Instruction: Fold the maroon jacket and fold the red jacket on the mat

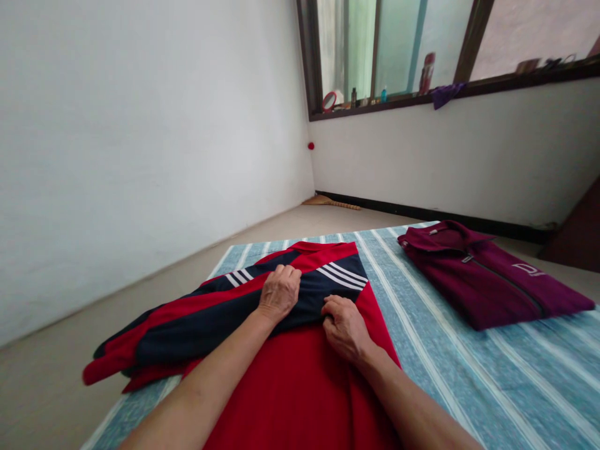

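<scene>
A red and navy jacket [300, 387] with white stripes lies on the striped blue bedding, one sleeve folded across its body and the other side reaching out to the left. On the navy part, near the middle, rests my left hand [281, 292], its fingers curled down and closed on the fabric. My right hand [345, 326] grips the lower edge of the folded sleeve, fingers bent with the thumb beneath. The fingertips of my left hand are partly hidden. To the right lies a folded maroon zip-up jacket [487, 281], apart from both hands.
The blue and white striped bedding [422, 369] ends at the left and far side, with floor beyond. A broom [328, 202] lies by the wall corner. Above, the window sill [389, 102] holds a small mirror [329, 101], bottles and a purple cloth [445, 95].
</scene>
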Demonstrator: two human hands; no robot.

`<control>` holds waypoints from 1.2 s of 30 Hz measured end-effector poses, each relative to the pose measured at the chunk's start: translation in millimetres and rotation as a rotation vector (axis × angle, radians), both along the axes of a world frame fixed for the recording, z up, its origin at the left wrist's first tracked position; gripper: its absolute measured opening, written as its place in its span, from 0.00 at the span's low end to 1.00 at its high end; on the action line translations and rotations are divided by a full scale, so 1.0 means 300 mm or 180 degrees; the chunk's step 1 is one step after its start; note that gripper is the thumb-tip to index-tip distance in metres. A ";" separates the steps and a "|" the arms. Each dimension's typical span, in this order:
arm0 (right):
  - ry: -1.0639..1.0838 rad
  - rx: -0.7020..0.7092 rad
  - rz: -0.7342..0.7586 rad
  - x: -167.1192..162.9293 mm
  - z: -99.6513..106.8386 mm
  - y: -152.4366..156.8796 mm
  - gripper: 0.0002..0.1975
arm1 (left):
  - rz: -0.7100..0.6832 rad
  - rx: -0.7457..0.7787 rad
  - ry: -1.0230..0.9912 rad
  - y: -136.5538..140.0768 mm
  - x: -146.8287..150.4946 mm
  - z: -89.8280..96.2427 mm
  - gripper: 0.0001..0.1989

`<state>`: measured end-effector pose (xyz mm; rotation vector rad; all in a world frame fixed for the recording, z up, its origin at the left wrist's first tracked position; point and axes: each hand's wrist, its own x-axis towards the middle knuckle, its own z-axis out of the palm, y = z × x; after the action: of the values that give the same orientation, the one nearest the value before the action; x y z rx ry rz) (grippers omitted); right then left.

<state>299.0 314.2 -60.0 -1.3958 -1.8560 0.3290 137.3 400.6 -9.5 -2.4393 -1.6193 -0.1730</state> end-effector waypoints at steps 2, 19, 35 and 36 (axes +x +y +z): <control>-0.0205 0.0113 -0.0071 -0.004 0.005 -0.007 0.12 | -0.0134 -0.0224 -0.0040 -0.014 0.010 -0.026 0.14; -0.0963 0.0059 0.0065 -0.008 0.038 -0.036 0.10 | 0.0193 -0.1124 -0.0149 -0.051 0.058 -0.069 0.38; -0.0452 -0.0037 0.0259 -0.002 0.011 -0.048 0.13 | 0.0249 -0.0476 -0.0422 -0.150 -0.155 -0.019 0.24; -0.0463 -0.0046 0.0256 -0.002 0.007 -0.048 0.13 | 0.0397 -0.0286 -0.0477 -0.174 -0.215 0.005 0.22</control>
<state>298.6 299.8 -58.0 -1.3891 -2.0357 0.2881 72.9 348.5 -8.0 -2.4323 -1.8753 -0.2748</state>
